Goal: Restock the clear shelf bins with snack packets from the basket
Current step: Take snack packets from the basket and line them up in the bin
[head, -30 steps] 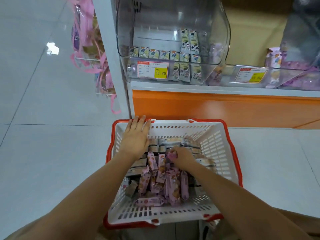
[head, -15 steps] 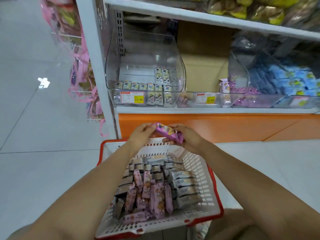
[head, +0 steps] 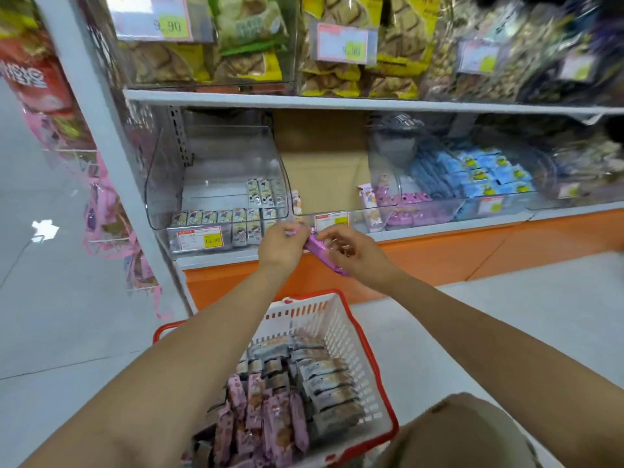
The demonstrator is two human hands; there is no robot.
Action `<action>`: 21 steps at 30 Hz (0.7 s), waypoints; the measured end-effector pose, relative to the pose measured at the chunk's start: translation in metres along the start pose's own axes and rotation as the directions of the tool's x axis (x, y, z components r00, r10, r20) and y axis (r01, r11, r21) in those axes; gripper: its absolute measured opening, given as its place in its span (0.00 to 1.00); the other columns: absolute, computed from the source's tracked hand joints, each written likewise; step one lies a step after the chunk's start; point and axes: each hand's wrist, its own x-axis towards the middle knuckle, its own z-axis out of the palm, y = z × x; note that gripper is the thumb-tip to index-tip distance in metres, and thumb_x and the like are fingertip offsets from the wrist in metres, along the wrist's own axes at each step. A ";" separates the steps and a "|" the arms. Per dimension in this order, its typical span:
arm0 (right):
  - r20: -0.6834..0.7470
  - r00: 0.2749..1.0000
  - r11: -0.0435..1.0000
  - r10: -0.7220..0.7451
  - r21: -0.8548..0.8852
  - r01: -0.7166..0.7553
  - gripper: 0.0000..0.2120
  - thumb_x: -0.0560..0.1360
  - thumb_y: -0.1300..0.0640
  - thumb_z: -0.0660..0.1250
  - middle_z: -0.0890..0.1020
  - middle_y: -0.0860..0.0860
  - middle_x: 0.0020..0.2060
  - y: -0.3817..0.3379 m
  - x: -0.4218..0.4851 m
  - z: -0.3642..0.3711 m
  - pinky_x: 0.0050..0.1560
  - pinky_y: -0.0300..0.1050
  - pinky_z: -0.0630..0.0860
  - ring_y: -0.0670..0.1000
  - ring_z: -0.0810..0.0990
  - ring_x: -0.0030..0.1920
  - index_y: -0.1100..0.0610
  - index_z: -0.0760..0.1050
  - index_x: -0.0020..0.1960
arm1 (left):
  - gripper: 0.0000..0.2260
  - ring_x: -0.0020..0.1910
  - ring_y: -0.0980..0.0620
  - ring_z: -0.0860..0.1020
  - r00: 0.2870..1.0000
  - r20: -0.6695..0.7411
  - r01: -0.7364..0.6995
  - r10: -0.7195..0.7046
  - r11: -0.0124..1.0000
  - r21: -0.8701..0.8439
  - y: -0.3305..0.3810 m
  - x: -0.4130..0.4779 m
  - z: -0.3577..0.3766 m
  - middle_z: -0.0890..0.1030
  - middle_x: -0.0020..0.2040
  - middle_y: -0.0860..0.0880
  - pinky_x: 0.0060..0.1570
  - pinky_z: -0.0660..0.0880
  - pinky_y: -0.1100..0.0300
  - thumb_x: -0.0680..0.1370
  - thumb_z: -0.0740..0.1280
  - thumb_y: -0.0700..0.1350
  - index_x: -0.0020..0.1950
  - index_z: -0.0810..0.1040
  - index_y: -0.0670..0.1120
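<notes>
The pale tiled floor (head: 50, 332) fills the left and lower right; a white shelf (head: 337, 103) stands on it over an orange base (head: 439, 251); its upper row holds clear bins of yellow and green bags (head: 354, 69). On the lower row the left bin (head: 216, 157) is mostly bare, with small cream packs (head: 216, 217) lined along its front and a short stack at its right; the right bin (head: 405, 184) holds blue packs behind and purple ones in front; between them sits a low middle bin (head: 358, 217) with a yellow price tag (head: 332, 220) on its front. A white basket (head: 304, 312) with a red rim rests on the floor below the hands, just in front of the base; pink packets (head: 270, 420) lie on its left side and grey packets (head: 327, 376) are stacked on its right. Both forearms reach up over the basket. The left hand (head: 282, 244) pinches the upper end of one purple packet (head: 322, 253), its fingers (head: 280, 231) clamped on the wrapper; the right hand (head: 351, 251) grips the lower part, fingers (head: 337, 235) curled round it. The packet hangs tilted in the air, in front of the middle bin's tag and above the edge of the base.
</notes>
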 end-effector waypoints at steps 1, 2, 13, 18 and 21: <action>-0.016 1.000 0.999 -0.011 -0.039 0.010 0.11 0.78 0.65 0.64 0.78 0.47 0.47 0.000 -0.003 -0.012 0.44 0.37 0.74 0.43 0.75 0.42 0.55 0.76 0.58 | 0.13 0.47 0.44 0.82 1.000 0.003 -0.027 0.027 0.999 0.033 0.011 0.001 0.009 0.84 0.45 0.45 0.52 0.78 0.49 0.73 0.68 0.55 0.46 0.81 0.46; -0.024 1.000 0.997 -0.020 -0.069 0.018 0.11 0.78 0.65 0.64 0.78 0.47 0.46 0.000 -0.005 -0.022 0.43 0.38 0.74 0.44 0.75 0.42 0.54 0.76 0.58 | 0.11 0.46 0.44 0.82 0.999 -0.001 -0.048 0.048 0.998 0.048 0.019 0.004 0.017 0.84 0.44 0.45 0.51 0.78 0.49 0.74 0.68 0.54 0.45 0.80 0.46; -0.282 0.960 0.965 -0.010 -0.255 -0.065 0.13 0.77 0.69 0.62 0.79 0.54 0.49 0.041 0.009 -0.146 0.49 0.45 0.75 0.52 0.77 0.50 0.54 0.75 0.54 | 0.12 0.52 0.44 0.79 0.936 0.142 -0.343 0.323 0.927 0.153 0.081 0.048 0.115 0.82 0.51 0.45 0.52 0.73 0.54 0.80 0.63 0.48 0.61 0.77 0.45; -0.504 0.862 0.920 0.059 -0.307 -0.242 0.11 0.77 0.65 0.63 0.78 0.53 0.41 0.095 0.052 -0.201 0.45 0.56 0.78 0.55 0.78 0.42 0.54 0.75 0.56 | 0.20 0.66 0.40 0.71 0.768 0.313 -0.640 0.558 0.663 0.387 0.076 0.078 0.136 0.75 0.66 0.40 0.64 0.66 0.53 0.79 0.62 0.44 0.71 0.72 0.41; -0.545 0.831 0.873 0.110 -0.347 -0.343 0.09 0.77 0.63 0.64 0.76 0.52 0.38 0.126 0.085 -0.223 0.47 0.55 0.77 0.57 0.77 0.41 0.55 0.76 0.56 | 0.26 0.73 0.43 0.66 0.695 0.433 -0.719 0.574 0.535 0.444 0.069 0.093 0.148 0.67 0.75 0.41 0.72 0.60 0.53 0.78 0.60 0.47 0.75 0.66 0.41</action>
